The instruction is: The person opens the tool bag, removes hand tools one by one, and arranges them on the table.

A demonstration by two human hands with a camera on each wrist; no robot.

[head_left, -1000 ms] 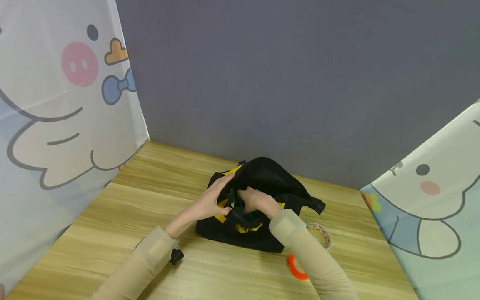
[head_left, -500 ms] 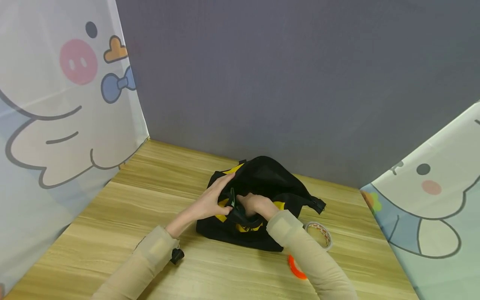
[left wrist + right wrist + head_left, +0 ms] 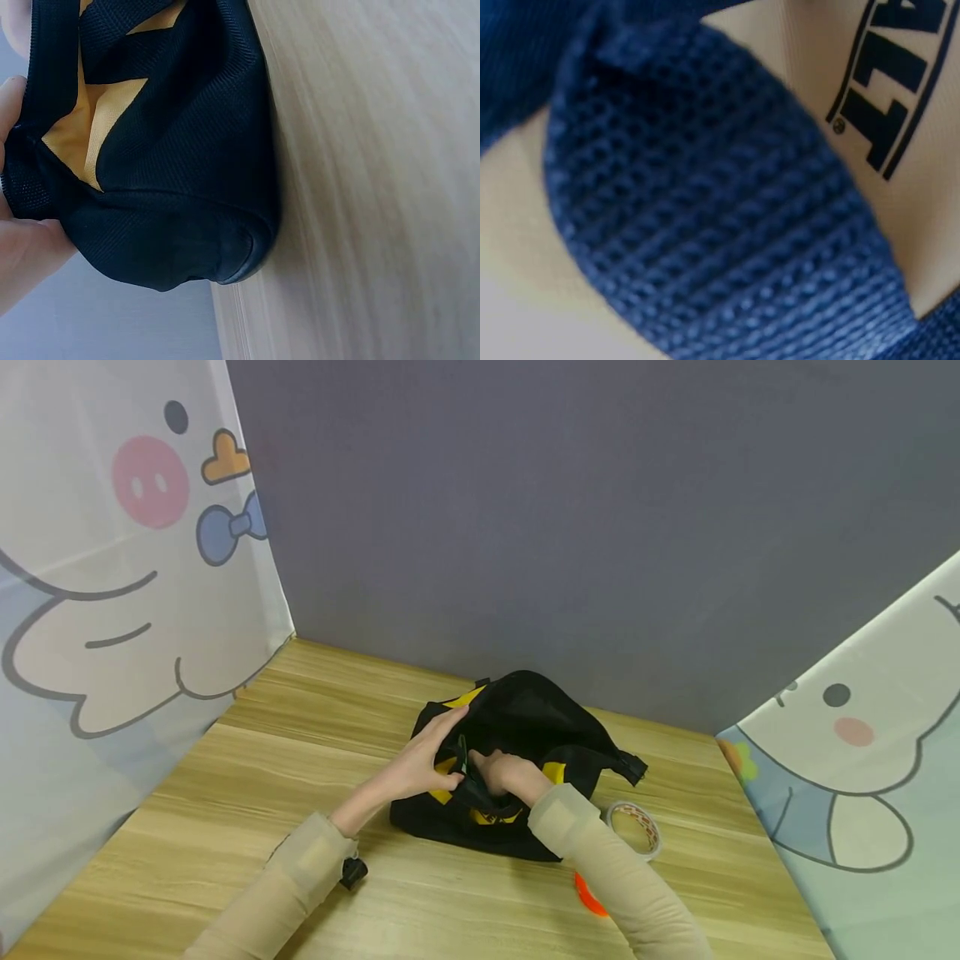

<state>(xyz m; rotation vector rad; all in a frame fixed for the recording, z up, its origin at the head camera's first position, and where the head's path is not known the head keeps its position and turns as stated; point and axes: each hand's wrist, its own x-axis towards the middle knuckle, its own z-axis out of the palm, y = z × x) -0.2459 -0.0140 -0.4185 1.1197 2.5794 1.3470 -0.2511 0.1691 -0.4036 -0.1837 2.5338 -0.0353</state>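
A black and yellow fabric tool bag (image 3: 487,842) lies on the wooden table with its mouth unzipped. At the bag's left end, my left hand (image 3: 411,768) holds the edge of the mouth, thumb on the near side and fingers spread toward the far side. The left wrist view shows the bag's black end (image 3: 172,232) with thumb and a finger around it. My right hand (image 3: 506,772) reaches into the mouth; its fingertips are hidden, and what they touch cannot be seen. Close to the right wrist camera are a webbing strap (image 3: 720,202) and a yellow lettered panel (image 3: 922,202).
To the right of the bag lies a pale tape roll (image 3: 651,827). An orange ring-shaped roll (image 3: 587,897) is partly covered by the right sleeve. A small black object (image 3: 352,872) shows beside the left sleeve. A grey partition (image 3: 480,527) stands behind the table (image 3: 300,760).
My right hand has sunk slightly lower into the bag, and its forearm has shifted a little left. The left hand keeps its place on the mouth's edge.
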